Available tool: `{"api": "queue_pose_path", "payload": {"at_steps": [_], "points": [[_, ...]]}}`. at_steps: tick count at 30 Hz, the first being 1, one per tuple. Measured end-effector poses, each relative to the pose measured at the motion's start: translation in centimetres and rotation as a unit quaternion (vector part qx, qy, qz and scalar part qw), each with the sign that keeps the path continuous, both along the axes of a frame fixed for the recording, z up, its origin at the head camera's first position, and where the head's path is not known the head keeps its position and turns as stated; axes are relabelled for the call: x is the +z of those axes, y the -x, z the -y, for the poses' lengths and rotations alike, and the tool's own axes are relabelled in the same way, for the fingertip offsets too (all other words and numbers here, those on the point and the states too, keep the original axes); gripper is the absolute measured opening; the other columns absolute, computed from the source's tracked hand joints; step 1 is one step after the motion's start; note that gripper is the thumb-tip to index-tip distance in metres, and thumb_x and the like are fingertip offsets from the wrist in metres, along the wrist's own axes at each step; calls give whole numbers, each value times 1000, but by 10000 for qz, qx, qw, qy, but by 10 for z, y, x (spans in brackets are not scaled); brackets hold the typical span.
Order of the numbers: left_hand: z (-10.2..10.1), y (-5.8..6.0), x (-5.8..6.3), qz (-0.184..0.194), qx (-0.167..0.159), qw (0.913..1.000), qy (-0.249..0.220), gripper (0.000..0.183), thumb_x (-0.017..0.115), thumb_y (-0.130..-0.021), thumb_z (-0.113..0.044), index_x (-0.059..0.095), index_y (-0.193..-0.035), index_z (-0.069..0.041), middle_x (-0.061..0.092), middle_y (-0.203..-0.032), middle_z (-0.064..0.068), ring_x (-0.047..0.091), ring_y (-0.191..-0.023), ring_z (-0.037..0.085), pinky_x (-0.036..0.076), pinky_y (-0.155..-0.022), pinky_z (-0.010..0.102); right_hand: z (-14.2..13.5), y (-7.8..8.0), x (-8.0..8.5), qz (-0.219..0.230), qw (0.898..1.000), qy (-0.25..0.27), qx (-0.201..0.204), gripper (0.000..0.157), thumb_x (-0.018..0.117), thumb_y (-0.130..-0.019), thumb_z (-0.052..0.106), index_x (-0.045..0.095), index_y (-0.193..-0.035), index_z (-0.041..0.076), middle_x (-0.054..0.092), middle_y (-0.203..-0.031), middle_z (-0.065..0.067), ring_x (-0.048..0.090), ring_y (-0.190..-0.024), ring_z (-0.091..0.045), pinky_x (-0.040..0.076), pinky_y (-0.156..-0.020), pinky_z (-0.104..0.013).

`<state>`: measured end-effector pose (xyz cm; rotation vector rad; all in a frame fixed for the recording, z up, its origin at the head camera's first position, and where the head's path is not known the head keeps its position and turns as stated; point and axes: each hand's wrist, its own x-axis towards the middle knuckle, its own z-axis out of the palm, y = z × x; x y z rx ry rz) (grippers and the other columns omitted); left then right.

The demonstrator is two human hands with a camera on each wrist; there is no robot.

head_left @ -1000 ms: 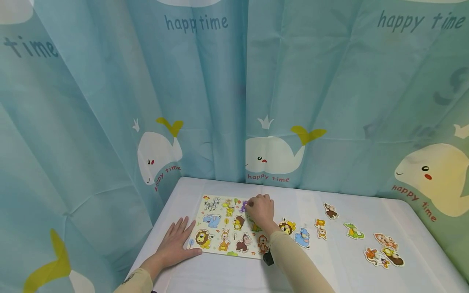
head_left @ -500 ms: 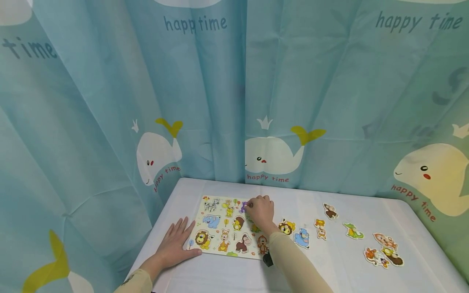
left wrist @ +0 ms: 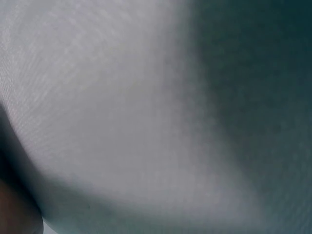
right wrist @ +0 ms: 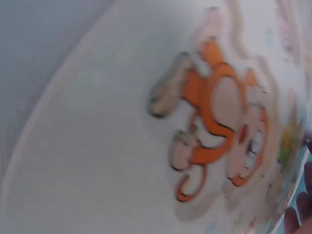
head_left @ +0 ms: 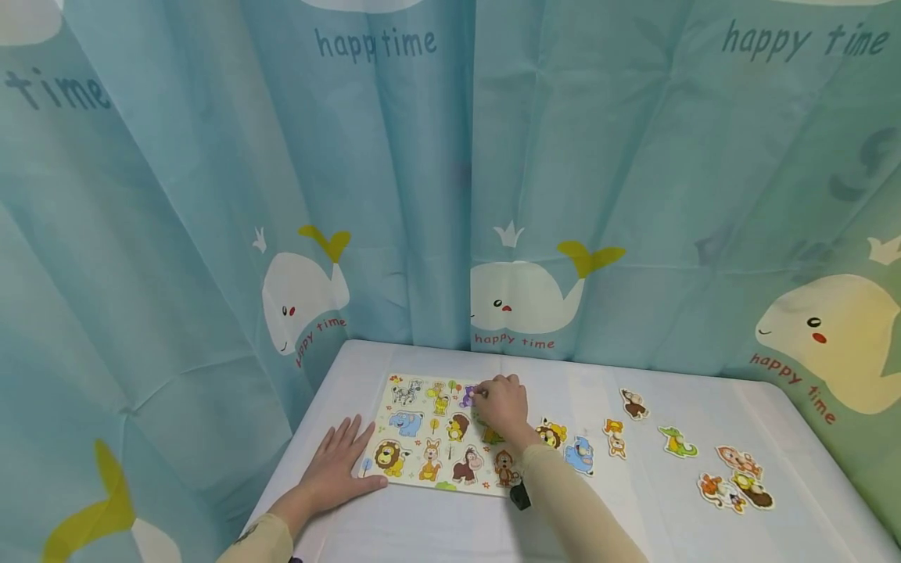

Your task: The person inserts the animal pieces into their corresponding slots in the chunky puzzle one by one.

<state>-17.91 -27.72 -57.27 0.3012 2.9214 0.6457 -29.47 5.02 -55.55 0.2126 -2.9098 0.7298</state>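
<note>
A pale puzzle board (head_left: 415, 450) printed with colourful animals lies flat on the white table. My left hand (head_left: 338, 469) rests with fingers spread beside the board's left edge, its thumb at the near-left corner. Over the board's far-right part, my right hand (head_left: 503, 403) has curled fingers and pinches a purple animal puzzle piece (head_left: 468, 397), which the fingers partly cover. The hand and forearm also hide some of the board's right side. In the right wrist view, an orange monkey picture (right wrist: 226, 102) on the board fills the middle, with fingertips (right wrist: 304, 207) at the right edge.
Loose animal pieces lie right of the board: a lion (head_left: 551, 435), a blue animal (head_left: 580, 455), a small orange one (head_left: 615, 439), a brown ape (head_left: 634, 404) and a green crocodile (head_left: 678, 442). Several pieces cluster farther right, including a hedgehog (head_left: 755, 491). A blue curtain (head_left: 422, 195) hangs behind.
My right hand stays at the board's far-right part and shifts only very slightly, with a little more of the purple piece showing. The left hand has not moved.
</note>
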Motion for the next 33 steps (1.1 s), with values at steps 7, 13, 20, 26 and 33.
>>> {"api": "queue_pose_path", "payload": {"at_steps": [7, 13, 20, 26, 33], "points": [[0, 2, 1, 19, -36, 10000, -19, 110, 67, -80, -76, 32, -161, -9, 17, -168, 21, 9, -155, 41, 3, -125, 58, -21, -6, 18, 130, 9974, 704, 31, 18, 67, -96, 20, 81, -107, 15, 66, -94, -2, 50, -93, -24, 44, -82, -46], [0, 0, 5, 197, 3, 9998, 95, 110, 65, -81, -77, 30, -162, -12, 14, -170, 18, 6, -156, 38, 1, -125, 56, -39, -8, 29, -25, 9957, 928, 32, 19, 68, -97, 20, 81, -109, 13, 68, -98, -4, 52, -94, -26, 45, -84, -49], [-3, -1, 12, 314, -19, 9995, 92, 109, 65, -82, -75, 30, -162, -10, 14, -169, 20, 5, -156, 41, 1, -125, 59, -58, -9, 31, -128, 9942, 1058, 106, 20, 68, -97, 21, 80, -110, 14, 68, -100, -2, 52, -97, -25, 43, -87, -49], [-4, -2, 14, 336, -19, 9993, 173, 109, 65, -83, -75, 29, -162, -10, 14, -169, 20, 4, -156, 41, 1, -124, 59, -72, -14, 34, -238, 9939, 1072, 64, 18, 70, -96, 21, 80, -109, 14, 69, -99, 0, 53, -100, -26, 44, -89, -50], [-2, -1, 8, 158, -43, 9998, 130, 110, 65, -82, -76, 31, -161, -8, 16, -168, 22, 7, -155, 43, 2, -124, 60, -88, -22, 39, -278, 9936, 1097, 38, 19, 69, -96, 21, 80, -110, 13, 69, -100, 0, 53, -102, -26, 43, -89, -50]]}}
